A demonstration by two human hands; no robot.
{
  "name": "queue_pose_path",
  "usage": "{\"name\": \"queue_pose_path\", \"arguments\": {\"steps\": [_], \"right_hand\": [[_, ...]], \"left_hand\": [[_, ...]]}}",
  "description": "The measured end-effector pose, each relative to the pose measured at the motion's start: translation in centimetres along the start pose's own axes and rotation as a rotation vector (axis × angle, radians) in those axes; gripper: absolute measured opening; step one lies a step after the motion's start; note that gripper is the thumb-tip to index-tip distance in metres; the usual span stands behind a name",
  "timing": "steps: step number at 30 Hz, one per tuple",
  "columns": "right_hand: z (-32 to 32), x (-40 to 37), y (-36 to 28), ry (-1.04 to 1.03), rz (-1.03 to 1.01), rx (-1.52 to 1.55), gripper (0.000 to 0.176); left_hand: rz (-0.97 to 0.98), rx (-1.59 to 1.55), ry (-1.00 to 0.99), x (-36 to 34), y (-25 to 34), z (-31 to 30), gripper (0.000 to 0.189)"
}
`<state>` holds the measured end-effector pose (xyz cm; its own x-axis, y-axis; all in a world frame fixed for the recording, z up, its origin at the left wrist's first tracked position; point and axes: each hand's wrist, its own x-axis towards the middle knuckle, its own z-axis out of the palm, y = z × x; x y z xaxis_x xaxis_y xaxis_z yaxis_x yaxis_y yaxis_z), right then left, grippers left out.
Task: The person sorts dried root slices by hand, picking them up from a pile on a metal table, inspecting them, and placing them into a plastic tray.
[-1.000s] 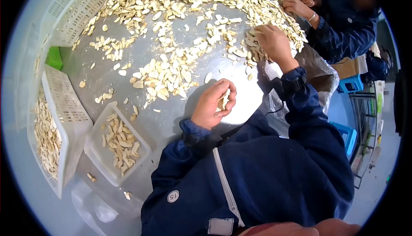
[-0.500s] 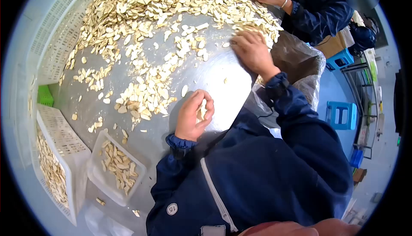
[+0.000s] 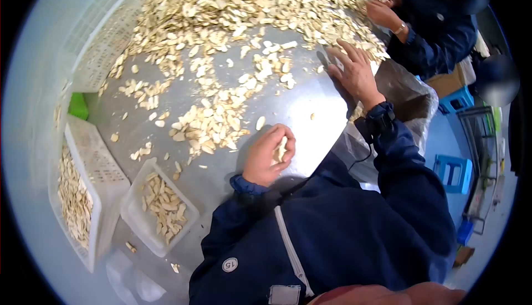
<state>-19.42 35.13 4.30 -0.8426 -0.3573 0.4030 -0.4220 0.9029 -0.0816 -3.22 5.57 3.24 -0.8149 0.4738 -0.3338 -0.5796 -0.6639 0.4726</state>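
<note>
The metal table (image 3: pixel 221 186) bears a heap of pale slices (image 3: pixel 249 8) at twelve o'clock, a white tray (image 3: pixel 189 216) of more at eight and a perforated crate (image 3: pixel 105 166) towards nine. A plastic-lined bin (image 3: pixel 424 97) stands at two, a blue stool (image 3: pixel 463 175) just past three. Half a second ago the right hand (image 3: pixel 359 78) had its fingers close together; now they fan apart near the heap's edge. The left hand (image 3: pixel 270 154) remains curled around pale slices.

The left hand (image 3: pixel 269 155) was curled in on itself. Beyond it and to its right, the right hand (image 3: pixel 358 77) had its fingers (image 3: pixel 349 52) splayed, the right arm (image 3: pixel 407 155) stretched out behind it.
</note>
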Motion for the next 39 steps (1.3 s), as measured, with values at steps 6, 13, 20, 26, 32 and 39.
{"name": "queue_pose_path", "arguments": {"steps": [6, 13, 20, 26, 32, 39], "right_hand": [[1.9, 1.5, 5.0, 0.03, 0.009, -0.168, 0.029], [-1.4, 13.3, -1.9, -0.103, -0.192, 0.199, 0.047], [7.1, 28.8, -9.3, -0.226, -0.362, 0.328, 0.07], [11.8, 35.5, -11.7, -0.498, -0.088, 0.471, 0.085], [8.3, 29.6, -12.6, -0.809, -0.342, 0.411, 0.085], [2.1, 16.8, -8.4, -0.512, -0.372, 0.429, 0.06]], "left_hand": [[0.001, -0.031, -0.092, 0.1, 0.0, -0.5, 0.027], [0.053, -0.169, -0.102, 0.4, -0.1, -1.2, 0.028], [0.259, -0.226, -0.185, -0.6, 1.9, -2.7, 0.029], [0.379, -0.418, -0.097, 0.0, 1.2, -3.2, 0.024], [0.366, -0.433, -0.049, -0.3, 1.8, -2.7, 0.024], [0.293, -0.344, -0.097, 0.0, 1.3, -2.4, 0.031]]}}
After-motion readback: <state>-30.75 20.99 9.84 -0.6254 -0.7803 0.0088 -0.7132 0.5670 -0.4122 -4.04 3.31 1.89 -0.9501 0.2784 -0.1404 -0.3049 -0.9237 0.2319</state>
